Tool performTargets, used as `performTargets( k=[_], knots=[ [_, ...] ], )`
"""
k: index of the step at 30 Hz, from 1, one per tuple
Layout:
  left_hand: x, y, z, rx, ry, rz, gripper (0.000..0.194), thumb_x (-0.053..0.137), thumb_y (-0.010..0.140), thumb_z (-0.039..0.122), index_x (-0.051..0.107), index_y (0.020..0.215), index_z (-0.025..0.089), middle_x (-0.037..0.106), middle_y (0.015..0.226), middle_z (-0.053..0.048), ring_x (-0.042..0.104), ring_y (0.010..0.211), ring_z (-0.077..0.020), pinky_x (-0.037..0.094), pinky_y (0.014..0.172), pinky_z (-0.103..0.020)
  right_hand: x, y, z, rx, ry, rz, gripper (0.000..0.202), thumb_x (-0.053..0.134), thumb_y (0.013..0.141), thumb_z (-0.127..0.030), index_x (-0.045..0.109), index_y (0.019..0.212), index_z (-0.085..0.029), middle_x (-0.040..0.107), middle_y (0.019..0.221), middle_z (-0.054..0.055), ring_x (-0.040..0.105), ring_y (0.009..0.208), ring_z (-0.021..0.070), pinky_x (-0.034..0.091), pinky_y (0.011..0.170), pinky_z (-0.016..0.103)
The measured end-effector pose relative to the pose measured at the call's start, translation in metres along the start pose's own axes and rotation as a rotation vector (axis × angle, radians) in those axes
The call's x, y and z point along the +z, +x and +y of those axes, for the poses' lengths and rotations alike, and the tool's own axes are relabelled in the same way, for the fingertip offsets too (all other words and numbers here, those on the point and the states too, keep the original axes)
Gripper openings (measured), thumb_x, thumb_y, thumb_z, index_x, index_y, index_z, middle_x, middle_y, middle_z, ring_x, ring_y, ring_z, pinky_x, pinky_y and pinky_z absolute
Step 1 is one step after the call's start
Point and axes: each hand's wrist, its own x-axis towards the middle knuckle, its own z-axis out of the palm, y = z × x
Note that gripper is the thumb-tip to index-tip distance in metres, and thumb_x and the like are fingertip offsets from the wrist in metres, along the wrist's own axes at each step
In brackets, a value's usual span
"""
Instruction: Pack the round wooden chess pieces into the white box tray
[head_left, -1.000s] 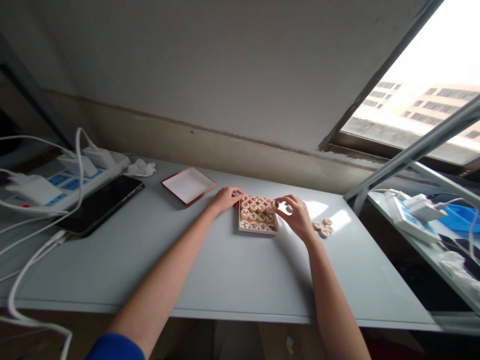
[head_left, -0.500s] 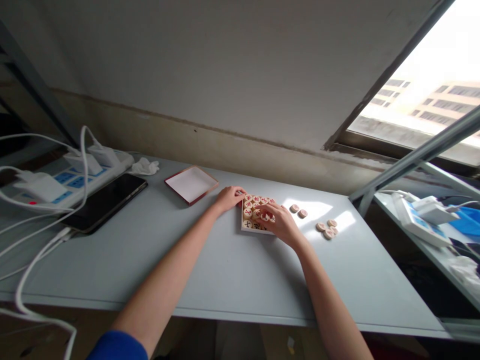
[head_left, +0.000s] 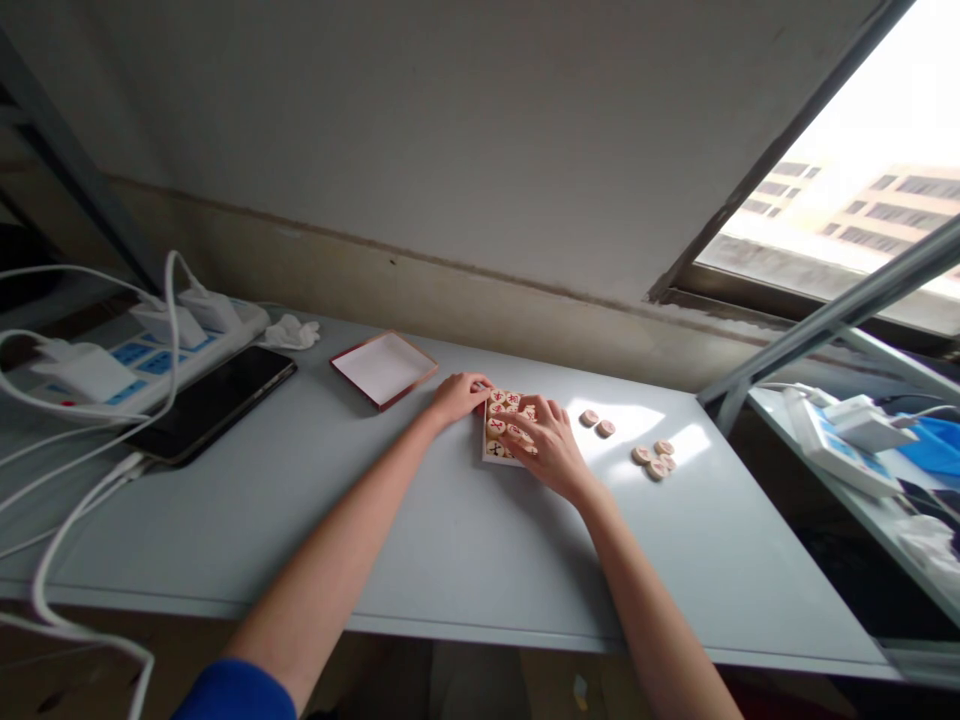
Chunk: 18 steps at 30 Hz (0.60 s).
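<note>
A shallow box (head_left: 493, 460) on the desk holds rows of round xiangqi pieces (head_left: 496, 427), some with red characters and some with black. At the box's far left corner, my left hand (head_left: 459, 398) grips the edge with bent fingers. My right hand (head_left: 553, 447) lies over the right part of the box, fingers spread and touching the tops of the pieces; it covers several of them. Two loose pieces (head_left: 605, 429) lie right of the box. Farther right sits a small cluster of xiangqi pieces (head_left: 658, 468).
Left of the box lies the red-rimmed box lid (head_left: 386, 368), inside up. A black phone (head_left: 214, 405), a power strip (head_left: 154, 360) with chargers, white cables (head_left: 82, 520) and a crumpled tissue (head_left: 289, 332) occupy the desk's left. A metal bar (head_left: 817, 325) slants at the right end.
My right hand has shifted slightly left over the box, and its fingers have gone from a pinch-like curl to spread across the pieces. My left hand stays at the corner.
</note>
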Motion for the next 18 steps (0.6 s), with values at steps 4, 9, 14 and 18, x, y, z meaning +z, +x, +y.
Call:
performTargets(
  k=[4, 9, 14, 18],
  knots=[
    [0.0009, 0.0014, -0.0026, -0.001, 0.013, 0.002, 0.024, 0.052, 0.075, 0.029, 0.067, 0.087, 0.014, 0.069, 0.081, -0.006, 0.062, 0.074, -0.0171, 0.046, 0.065, -0.023, 0.0046, -0.0002, -0.0025, -0.037, -0.017, -0.024, 0.029, 0.052, 0.081, -0.031, 0.059, 0.109, -0.033, 0.047, 0.109, 0.007, 0.039, 0.099, 0.0242, 0.036, 0.084, 0.039],
    [0.0003, 0.0009, -0.0011, -0.006, 0.019, -0.003, 0.024, 0.052, 0.075, 0.028, 0.067, 0.087, 0.015, 0.069, 0.080, -0.006, 0.062, 0.073, -0.0169, 0.046, 0.065, -0.023, 0.0059, 0.0000, 0.0002, -0.041, -0.011, -0.026, 0.028, 0.053, 0.081, -0.028, 0.058, 0.109, -0.032, 0.047, 0.110, 0.007, 0.039, 0.099, 0.0239, 0.035, 0.084, 0.038],
    [0.0000, -0.0002, 0.0010, -0.011, 0.024, 0.006, 0.024, 0.051, 0.075, 0.027, 0.067, 0.086, 0.015, 0.069, 0.076, -0.006, 0.061, 0.069, -0.0163, 0.045, 0.062, -0.023, 0.0048, 0.0004, 0.0000, -0.041, 0.006, -0.013, 0.028, 0.051, 0.082, -0.030, 0.056, 0.110, -0.029, 0.050, 0.108, 0.007, 0.042, 0.097, 0.0219, 0.035, 0.080, 0.033],
    [0.0008, 0.0004, -0.0006, -0.006, 0.020, 0.002, 0.024, 0.051, 0.075, 0.027, 0.067, 0.087, 0.014, 0.069, 0.078, -0.006, 0.062, 0.070, -0.0163, 0.046, 0.063, -0.023, 0.0010, 0.0007, 0.0025, 0.043, -0.082, 0.034, 0.018, 0.044, 0.086, -0.030, 0.059, 0.091, -0.021, 0.056, 0.095, 0.006, 0.047, 0.087, 0.0186, 0.032, 0.072, 0.030]
  ],
)
